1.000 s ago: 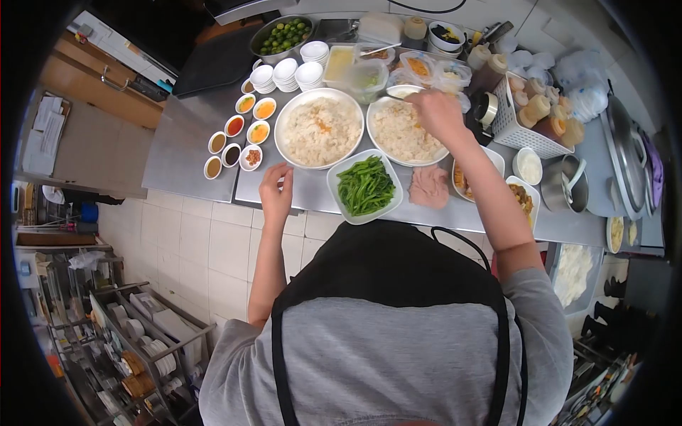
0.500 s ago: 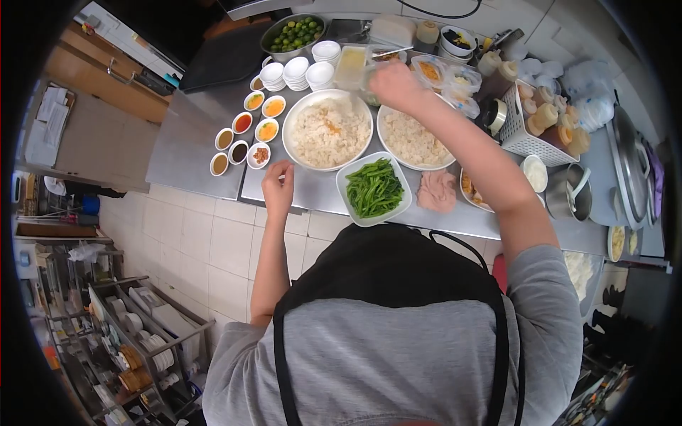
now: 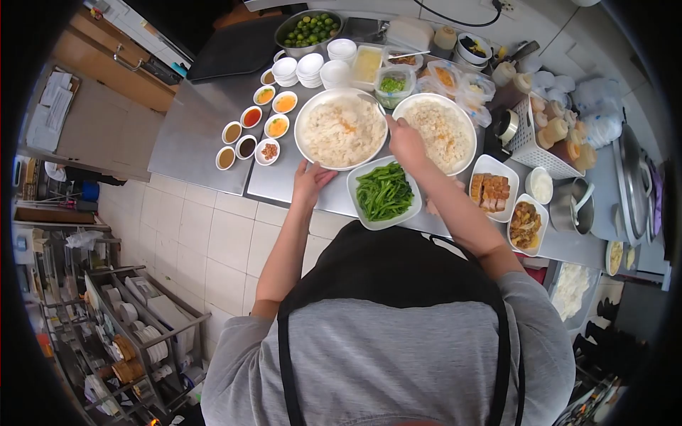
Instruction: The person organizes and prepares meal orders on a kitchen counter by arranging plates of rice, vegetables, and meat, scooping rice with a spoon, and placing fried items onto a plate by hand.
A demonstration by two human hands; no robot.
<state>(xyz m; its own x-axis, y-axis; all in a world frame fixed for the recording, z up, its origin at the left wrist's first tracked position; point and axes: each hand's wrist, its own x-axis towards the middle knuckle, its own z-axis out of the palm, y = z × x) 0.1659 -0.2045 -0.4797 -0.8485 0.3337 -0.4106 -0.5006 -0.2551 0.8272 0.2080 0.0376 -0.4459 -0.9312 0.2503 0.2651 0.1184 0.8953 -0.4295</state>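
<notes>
A round white plate of rice [image 3: 341, 131] with a small orange-brown topping lies in front of me. My left hand [image 3: 312, 183] is closed at its near rim, fingertips at the edge. My right hand [image 3: 406, 145] pinches the right rim of that same plate, fingers partly hidden. Just right of it stands a second plate of rice [image 3: 437, 135], also topped with orange-brown bits. Below my hands sits a square white bowl of cooked green vegetables [image 3: 386, 192]. My right forearm passes over a crumpled pink thing that is mostly hidden.
Small sauce cups [image 3: 252, 117] stand to the left, behind them stacked white cups [image 3: 310, 67] and a bowl of green citrus [image 3: 312, 32]. A tub of chopped greens [image 3: 393, 84] sits behind the plates. Sliced meat [image 3: 491, 193] and a stew dish [image 3: 526, 226] are at right.
My right hand has come back from over the tubs to the left rice plate's right rim. My left hand has moved right to its near rim. The view has shifted slightly.
</notes>
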